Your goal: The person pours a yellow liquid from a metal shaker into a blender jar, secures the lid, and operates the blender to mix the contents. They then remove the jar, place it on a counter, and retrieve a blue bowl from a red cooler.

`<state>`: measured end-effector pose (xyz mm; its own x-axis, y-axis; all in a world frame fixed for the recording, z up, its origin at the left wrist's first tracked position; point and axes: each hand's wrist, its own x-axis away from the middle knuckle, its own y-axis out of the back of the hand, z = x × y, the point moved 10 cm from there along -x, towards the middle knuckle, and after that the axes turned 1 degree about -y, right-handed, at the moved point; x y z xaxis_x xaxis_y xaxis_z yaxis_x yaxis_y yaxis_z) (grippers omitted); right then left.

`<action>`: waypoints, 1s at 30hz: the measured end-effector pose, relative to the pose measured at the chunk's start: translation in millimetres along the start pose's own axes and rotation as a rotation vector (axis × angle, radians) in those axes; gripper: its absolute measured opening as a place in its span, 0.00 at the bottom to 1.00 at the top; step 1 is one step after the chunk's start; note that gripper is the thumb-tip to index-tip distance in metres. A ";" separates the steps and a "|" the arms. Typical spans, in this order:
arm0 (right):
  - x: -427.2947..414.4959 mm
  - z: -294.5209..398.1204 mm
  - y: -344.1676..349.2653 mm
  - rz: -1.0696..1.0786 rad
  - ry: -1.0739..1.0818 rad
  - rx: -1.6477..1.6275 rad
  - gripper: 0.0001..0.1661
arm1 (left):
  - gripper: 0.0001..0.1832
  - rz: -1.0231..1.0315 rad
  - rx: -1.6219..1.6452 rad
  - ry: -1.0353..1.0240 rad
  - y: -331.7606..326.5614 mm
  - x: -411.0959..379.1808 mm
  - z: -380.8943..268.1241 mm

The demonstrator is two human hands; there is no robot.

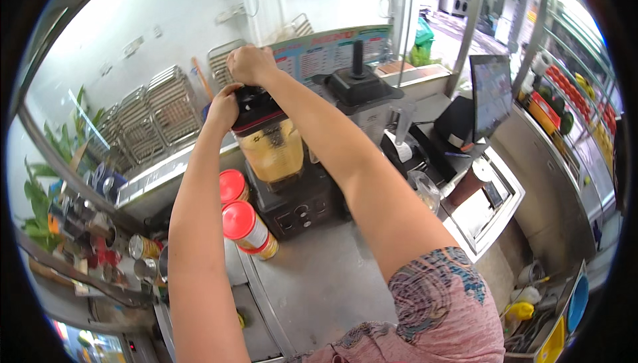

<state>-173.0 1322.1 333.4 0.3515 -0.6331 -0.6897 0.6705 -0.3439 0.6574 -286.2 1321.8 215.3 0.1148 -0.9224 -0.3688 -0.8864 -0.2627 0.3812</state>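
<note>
A blender jug (274, 153) with yellowish contents stands upright on its black blender base (299, 203). Both arms reach out to its black lid (249, 101). My left hand (224, 107) rests at the lid's left side, fingers partly hidden. Above the lid, my right hand (251, 65) is curled at its top; whether it grips a part there is hidden. To the right of this blender is a second blender jug (366, 118) with a black lid and a tamper (358, 59) sticking up.
Red-lidded tubs (239, 221) stand left of the base on the steel counter (319, 283). At the right are a touchscreen monitor (491, 96), a clear plastic bag (423, 191) and a brown cylindrical container (468, 183). A menu board (329, 49) leans behind the blenders.
</note>
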 end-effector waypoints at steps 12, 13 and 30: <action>27.7 18.5 28.3 -0.013 -0.103 0.078 0.17 | 0.16 0.092 -0.252 -0.270 8.7 6.1 -22.7; 28.8 16.4 17.4 -0.034 -0.102 0.172 0.17 | 0.16 0.109 0.221 -0.051 -18.5 6.5 -28.5; 35.9 5.7 20.6 -0.005 -0.214 0.157 0.16 | 0.19 0.110 0.219 -0.032 -17.6 -0.8 -13.8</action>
<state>-150.4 1288.3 323.9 0.1910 -0.7575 -0.6243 0.5565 -0.4403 0.7045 -264.5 1323.3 220.6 0.0014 -0.9317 -0.3632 -0.9691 -0.0908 0.2292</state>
